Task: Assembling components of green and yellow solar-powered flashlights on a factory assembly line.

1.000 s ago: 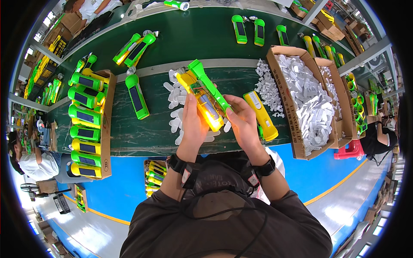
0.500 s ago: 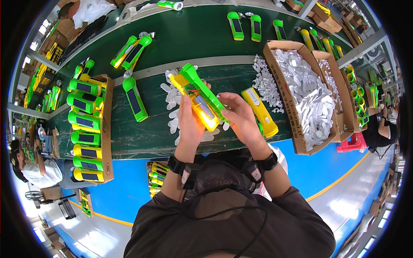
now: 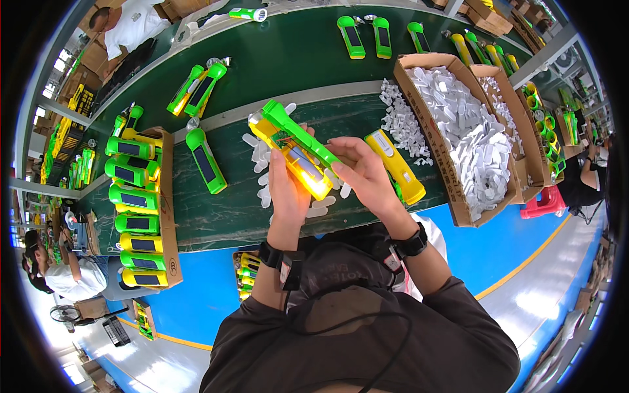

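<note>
Between my hands, above the bench, is a flashlight with its casing parted: a yellow half (image 3: 263, 133) below and a green half (image 3: 296, 132) above, at an angle. Wires, a green circuit board and a silvery cylinder (image 3: 303, 165) show in the gap, and the near end glows yellow. My left hand (image 3: 289, 193) is wrapped around the yellow half from the left. My right hand (image 3: 367, 175) pinches the near end of the green half. Beside that hand lies a yellow flashlight (image 3: 397, 169). White plastic pieces (image 3: 263, 157) are scattered under the held flashlight.
Cardboard boxes of white pieces (image 3: 468, 147) stand at the right, beside a loose white pile (image 3: 405, 121). A box (image 3: 171, 216) at the left bears several green and yellow flashlights. One flashlight (image 3: 206, 160) lies left of my hands. Others stand across the green bench (image 3: 288, 59). Co-workers (image 3: 134, 26) are nearby.
The green half has tilted down closer to the yellow half, and the gap between them has narrowed. Both hands keep their hold. The whole view has shifted slightly.
</note>
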A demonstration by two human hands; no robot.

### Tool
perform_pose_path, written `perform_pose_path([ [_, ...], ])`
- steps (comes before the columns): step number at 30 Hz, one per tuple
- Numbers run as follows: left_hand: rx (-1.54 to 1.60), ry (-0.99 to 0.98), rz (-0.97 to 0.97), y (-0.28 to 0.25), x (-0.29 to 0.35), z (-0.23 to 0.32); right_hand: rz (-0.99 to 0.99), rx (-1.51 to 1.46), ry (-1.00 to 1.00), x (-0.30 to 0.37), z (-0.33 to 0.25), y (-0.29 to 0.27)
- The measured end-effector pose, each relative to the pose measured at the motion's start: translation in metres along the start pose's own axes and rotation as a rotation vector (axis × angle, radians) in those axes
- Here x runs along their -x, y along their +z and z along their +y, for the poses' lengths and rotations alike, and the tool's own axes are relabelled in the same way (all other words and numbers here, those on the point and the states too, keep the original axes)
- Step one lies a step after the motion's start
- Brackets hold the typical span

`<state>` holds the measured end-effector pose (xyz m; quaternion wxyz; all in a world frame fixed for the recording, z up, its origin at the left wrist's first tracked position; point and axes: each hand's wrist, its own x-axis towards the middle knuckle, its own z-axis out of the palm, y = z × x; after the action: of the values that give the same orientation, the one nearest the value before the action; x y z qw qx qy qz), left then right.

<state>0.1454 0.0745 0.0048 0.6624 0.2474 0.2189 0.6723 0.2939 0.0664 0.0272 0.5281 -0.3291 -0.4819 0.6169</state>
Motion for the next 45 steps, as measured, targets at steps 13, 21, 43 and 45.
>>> perform_pose_path([
  [13,-0.089,0.030,0.057,-0.004,0.009,0.000,0.077,0.037,0.072,0.022,0.016,0.022],
  [21,-0.414,-0.092,0.091,-0.010,0.011,0.006,0.054,0.298,-0.031,0.027,0.025,0.022],
  [43,-0.277,-0.001,0.238,-0.027,0.021,0.030,0.100,0.675,-0.026,-0.042,0.015,-0.013],
  [45,-0.266,-0.056,0.215,-0.031,0.018,0.022,0.062,0.317,0.038,-0.035,-0.013,0.007],
])
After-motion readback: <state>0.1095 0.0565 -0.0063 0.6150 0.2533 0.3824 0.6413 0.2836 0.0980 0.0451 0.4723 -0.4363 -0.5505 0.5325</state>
